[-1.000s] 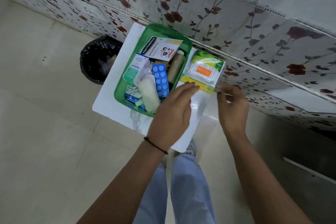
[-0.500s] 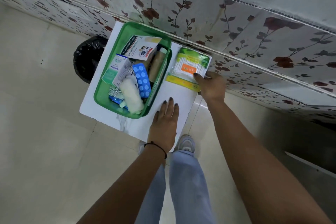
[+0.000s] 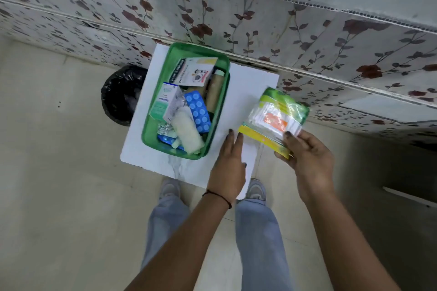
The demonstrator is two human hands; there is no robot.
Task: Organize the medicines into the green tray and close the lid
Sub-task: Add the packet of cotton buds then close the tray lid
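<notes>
The green tray [image 3: 218, 111] stands on a small white table [image 3: 248, 82], filled with medicine boxes, a blue blister strip [image 3: 197, 111], a white roll [image 3: 188, 131] and a brown bottle [image 3: 215, 94]. My right hand [image 3: 309, 156] holds a clear green-and-yellow packet [image 3: 274, 118] by its near corner, lifted off the table at the tray's right. My left hand [image 3: 230, 165] lies flat on the table just right of the tray's near corner, fingers spread, holding nothing. No lid can be made out.
A black-lined bin [image 3: 121, 94] stands on the floor left of the table. A floral-patterned wall [image 3: 307, 30] runs right behind the table. My legs and shoes [image 3: 256, 190] are at the table's near edge.
My right hand has gripped the packet and lifted it off the table toward the right. My left hand stays flat on the table beside the tray.
</notes>
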